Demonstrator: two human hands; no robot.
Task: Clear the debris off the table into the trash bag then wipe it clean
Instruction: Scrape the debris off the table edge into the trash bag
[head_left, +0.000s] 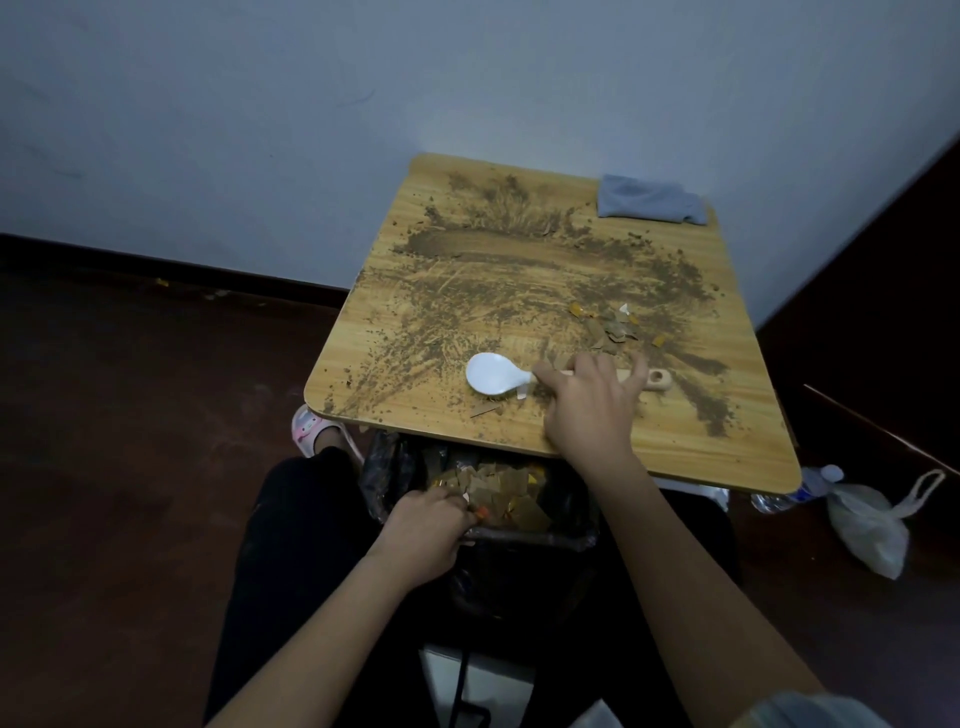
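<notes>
The small wooden table (405, 291) is smeared with brown dirt (519, 249), and a few paper scraps (610, 325) lie right of centre. A white spoon with a wooden handle (491, 373) lies near the front edge. My right hand (589, 402) rests over its handle, fingers spread. Below the table's front edge hangs a black trash bag (387, 467) with paper scraps inside. My left hand (426, 535) grips the bag's near rim. A folded grey cloth (649, 200) lies at the table's far right corner.
A pale wall stands behind the table. A white plastic bag (872, 525) and a plastic bottle (815, 480) lie on the dark floor at the right. My leg and a pink slipper (311, 428) are at the table's front left.
</notes>
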